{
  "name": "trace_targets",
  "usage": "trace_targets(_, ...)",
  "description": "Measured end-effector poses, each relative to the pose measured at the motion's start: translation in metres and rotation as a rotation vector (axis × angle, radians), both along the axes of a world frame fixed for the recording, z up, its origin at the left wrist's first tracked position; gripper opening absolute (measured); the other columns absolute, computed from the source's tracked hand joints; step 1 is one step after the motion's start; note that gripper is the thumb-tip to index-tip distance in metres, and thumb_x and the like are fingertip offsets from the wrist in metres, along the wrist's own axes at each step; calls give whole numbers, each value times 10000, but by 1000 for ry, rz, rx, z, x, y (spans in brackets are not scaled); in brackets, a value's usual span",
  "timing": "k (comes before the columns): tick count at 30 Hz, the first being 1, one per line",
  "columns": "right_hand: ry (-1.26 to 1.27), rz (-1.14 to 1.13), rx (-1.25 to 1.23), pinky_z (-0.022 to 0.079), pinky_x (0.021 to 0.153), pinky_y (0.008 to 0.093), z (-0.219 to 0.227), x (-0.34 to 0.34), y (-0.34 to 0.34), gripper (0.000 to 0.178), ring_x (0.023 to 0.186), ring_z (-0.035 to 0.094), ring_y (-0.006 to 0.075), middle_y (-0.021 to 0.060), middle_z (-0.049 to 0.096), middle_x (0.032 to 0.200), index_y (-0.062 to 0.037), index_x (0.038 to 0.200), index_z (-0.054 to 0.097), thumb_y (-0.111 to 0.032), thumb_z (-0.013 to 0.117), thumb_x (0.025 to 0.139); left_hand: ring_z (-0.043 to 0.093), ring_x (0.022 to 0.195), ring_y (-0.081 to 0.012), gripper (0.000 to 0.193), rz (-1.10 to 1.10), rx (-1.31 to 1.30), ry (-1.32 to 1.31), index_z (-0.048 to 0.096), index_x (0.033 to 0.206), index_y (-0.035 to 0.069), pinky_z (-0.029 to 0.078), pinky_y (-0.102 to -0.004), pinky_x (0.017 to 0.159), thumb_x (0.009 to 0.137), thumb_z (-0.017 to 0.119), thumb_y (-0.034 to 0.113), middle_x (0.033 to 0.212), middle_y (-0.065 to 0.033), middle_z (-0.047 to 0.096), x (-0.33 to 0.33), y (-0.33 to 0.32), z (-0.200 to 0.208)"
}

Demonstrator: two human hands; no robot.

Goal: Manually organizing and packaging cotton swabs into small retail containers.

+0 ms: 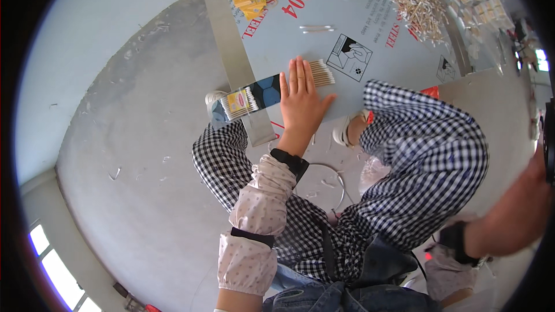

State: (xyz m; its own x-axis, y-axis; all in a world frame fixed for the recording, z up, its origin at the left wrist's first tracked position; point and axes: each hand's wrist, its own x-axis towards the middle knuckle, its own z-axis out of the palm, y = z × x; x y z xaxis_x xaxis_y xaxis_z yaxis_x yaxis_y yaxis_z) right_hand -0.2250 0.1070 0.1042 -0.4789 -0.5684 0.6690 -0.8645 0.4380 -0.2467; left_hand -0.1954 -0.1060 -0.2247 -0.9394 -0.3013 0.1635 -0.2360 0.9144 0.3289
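Observation:
My left hand (302,95) lies palm down with its fingers stretched out. It rests across a dark strip with a blue hexagon pattern (267,91) and a row of cotton swabs (322,73), whose tips show past the fingers. What lies beneath the palm is hidden. On the strip's left end sits a clear bag of cotton swabs with a yellow label (238,103), jutting over the table edge. My right hand (514,211) is raised at the far right, smeared and cut off by the frame, its fingers not visible.
Two loose swabs (317,27) lie beyond my left hand on the metal-topped table (289,46). Yellow labels (250,0) are stacked at the far left, a big heap of swabs (413,8) at the far right. Several packed bags (483,8) lie beyond it. My checked-trousered knees flank the near edge.

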Motion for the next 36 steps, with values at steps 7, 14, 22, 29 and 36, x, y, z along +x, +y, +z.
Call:
trace_targets(7, -689, -60, -80, 440, 1005, 412, -250, -70, -122, 333, 1176, 576, 293, 173, 588, 1293, 5, 1290, 534, -192, 500, 1024, 178, 1500, -319, 934, 28, 83, 11, 253, 1500, -76, 156, -506, 1200, 895, 562, 565, 1585, -220, 245, 17, 17, -4)
trace_targets(14, -355, -117, 242, 245, 1170, 513, -337, -56, -146, 427, 1389, 380, 373, 193, 473, 1443, -23, 1393, 458, -242, 474, 1026, 187, 1498, -339, 772, 91, 332, 48, 237, 1506, -69, 152, -481, 1208, 895, 569, 264, 1589, -231, 230, 43, 18, 7)
trace_targets(22, -313, -128, 260, 282, 1155, 505, -329, -50, -140, 414, 1383, 403, 338, 177, 476, 1448, -50, 1387, 485, -255, 465, 1027, 146, 1507, -330, 675, 432, 1287, 705, 114, 1557, -2, 104, -448, 1213, 960, 412, 104, 1602, -223, 205, 73, 8, 22)
trace_targets(29, -233, -148, 340, 304, 1146, 495, -329, -49, -145, 427, 1382, 407, 328, 168, 480, 1444, -46, 1385, 489, -234, 500, 1002, 171, 1502, -296, 618, 357, 1567, 764, 106, 1570, 52, 105, -426, 1216, 1041, 322, 289, 1603, -204, 215, 41, -7, 23)
trace_targets(36, -213, -171, 319, 333, 1136, 483, -331, -48, -148, 420, 1371, 425, 328, 171, 484, 1438, -43, 1368, 500, -194, 531, 977, 207, 1493, -262, 693, 273, 1603, 732, 150, 1554, 33, 141, -375, 1220, 1027, 375, 422, 1577, -204, 279, 9, -5, 24)
